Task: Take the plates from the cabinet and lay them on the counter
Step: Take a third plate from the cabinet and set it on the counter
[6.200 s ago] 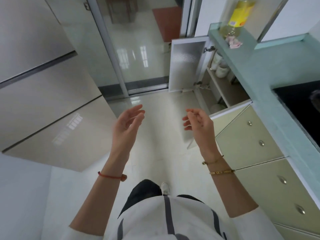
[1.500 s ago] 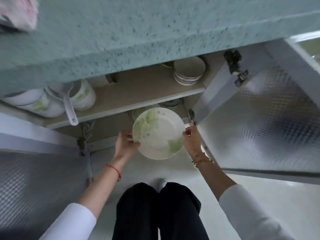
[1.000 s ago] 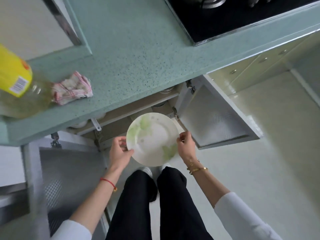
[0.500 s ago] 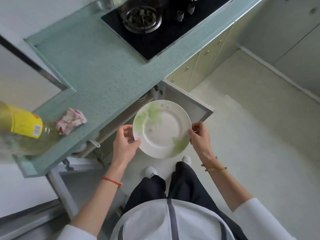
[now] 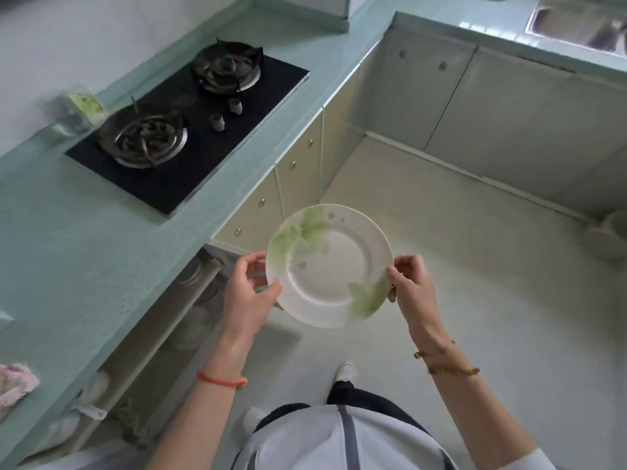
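Observation:
I hold a white plate [image 5: 330, 266] with green leaf prints level over the floor, just right of the counter's edge. My left hand [image 5: 247, 296] grips its left rim and my right hand [image 5: 409, 286] pinches its right rim. The teal speckled counter [image 5: 74, 252] runs along the left. Below it the open cabinet [image 5: 163, 337] shows a shelf with more crockery, blurred and partly hidden by the counter's edge.
A black two-burner gas hob [image 5: 190, 123] is set into the counter beyond the bare stretch. A pink cloth [image 5: 15, 385] lies at the counter's near left. Closed cabinet doors [image 5: 298, 167] line the corner, with a sink [image 5: 576, 22] far right and a white pot [image 5: 610, 239] on the floor.
I have stood up from the cabinet with the plate in both hands. The plate has risen from the lower shelf to counter height, and the view has swung right toward the hob.

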A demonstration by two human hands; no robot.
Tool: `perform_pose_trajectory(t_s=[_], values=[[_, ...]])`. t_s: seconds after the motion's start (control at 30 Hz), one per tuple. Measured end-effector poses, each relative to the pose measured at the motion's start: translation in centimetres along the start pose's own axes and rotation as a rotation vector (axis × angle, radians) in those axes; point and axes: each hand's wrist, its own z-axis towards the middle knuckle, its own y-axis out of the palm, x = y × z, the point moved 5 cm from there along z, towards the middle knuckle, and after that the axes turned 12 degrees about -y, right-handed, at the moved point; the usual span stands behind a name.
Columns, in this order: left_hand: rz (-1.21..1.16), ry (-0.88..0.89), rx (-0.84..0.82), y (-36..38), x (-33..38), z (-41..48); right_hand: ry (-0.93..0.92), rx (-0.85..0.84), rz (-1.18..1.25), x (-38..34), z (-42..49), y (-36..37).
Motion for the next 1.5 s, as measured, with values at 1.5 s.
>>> perform_pose_trajectory(t_s=[1.5], values=[[0.15,0.256,-0.211,58.6,50.3,52.2,-0.056,0.291,0.085,-11.2,83.1,-21.7]])
